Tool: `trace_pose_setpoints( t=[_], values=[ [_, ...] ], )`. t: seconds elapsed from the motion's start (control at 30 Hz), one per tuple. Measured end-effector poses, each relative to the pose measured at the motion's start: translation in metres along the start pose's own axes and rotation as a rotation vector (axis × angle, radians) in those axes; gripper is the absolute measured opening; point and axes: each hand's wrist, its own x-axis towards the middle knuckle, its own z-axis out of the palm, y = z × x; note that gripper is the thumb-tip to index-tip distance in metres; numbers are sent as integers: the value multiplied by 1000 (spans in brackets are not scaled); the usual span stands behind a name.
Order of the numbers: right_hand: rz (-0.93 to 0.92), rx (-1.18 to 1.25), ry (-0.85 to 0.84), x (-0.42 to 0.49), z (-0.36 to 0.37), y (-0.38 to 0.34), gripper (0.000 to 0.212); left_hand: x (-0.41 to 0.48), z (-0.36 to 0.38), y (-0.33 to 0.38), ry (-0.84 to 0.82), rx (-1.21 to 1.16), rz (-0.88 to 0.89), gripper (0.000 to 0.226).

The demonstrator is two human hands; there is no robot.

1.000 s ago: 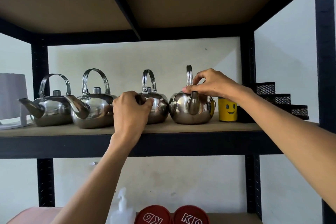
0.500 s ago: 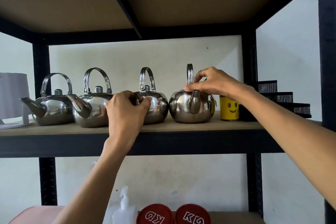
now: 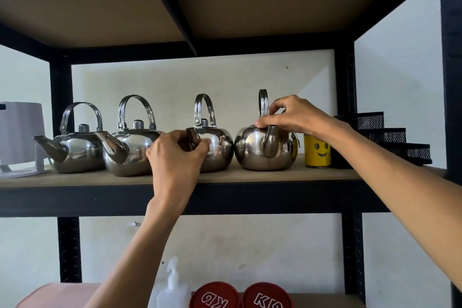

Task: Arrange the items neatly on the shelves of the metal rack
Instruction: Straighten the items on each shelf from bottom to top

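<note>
While head view looks up at middle shelf [image 3: 262, 175] of metal rack [image 3: 350, 97]: four steel kettles stand in row.

- Left hand [image 3: 175, 157] curled, pinching spout [image 3: 192, 139] of third kettle [image 3: 220, 147]. Judged: spout serves as lever to turn body.
- Right hand [image 3: 295, 115] curled over top of fourth kettle [image 3: 252, 150], fingers at handle base. Judged: steadying or turning.
- First kettle [image 3: 80, 152] and second kettle [image 3: 135, 155] point spouts left; fourth faces camera. Alignment likely pending.
- Yellow smiley tin [image 3: 317, 151] stands just right of fourth kettle.

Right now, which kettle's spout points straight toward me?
The rightmost kettle, beside the yellow smiley can; the other three angle their spouts left.
</note>
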Motion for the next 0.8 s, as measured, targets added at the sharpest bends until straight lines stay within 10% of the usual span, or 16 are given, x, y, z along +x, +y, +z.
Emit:
trace_pose_setpoints(
  t=[0.8],
  values=[
    [5,25,-17,-1,2,4,44,-2,2,-3,20,-12,26,20]
  ],
)
